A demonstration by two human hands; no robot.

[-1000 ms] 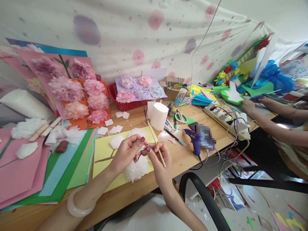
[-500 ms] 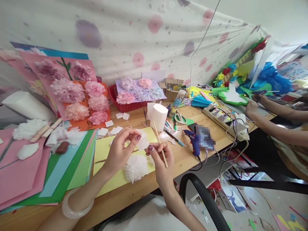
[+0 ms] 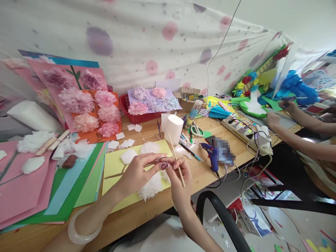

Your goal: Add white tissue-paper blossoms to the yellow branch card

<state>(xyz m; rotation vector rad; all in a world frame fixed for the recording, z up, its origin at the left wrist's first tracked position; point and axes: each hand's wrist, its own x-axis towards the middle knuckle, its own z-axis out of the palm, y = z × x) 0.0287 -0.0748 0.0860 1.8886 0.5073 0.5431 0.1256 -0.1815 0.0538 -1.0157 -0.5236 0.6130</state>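
Pale stick (image 3: 180,173) lies gripped in the right hand (image 3: 180,182); the left hand (image 3: 140,171) meets its fingertips, hold hidden. The step seems fingertip work; next calls for gentleness.

We see one thin pale stick (image 3: 181,176), straight and tilted, its upper end leaning to the left, gripped in the right hand (image 3: 177,183). Beside it lies flat a yellow sheet (image 3: 111,164) with brown lines (they resemble branches). On this we find a fluffy white flower (image 3: 149,189), partly hidden, a second flower (image 3: 149,147) farther back, and a smooth white piece (image 3: 128,156).
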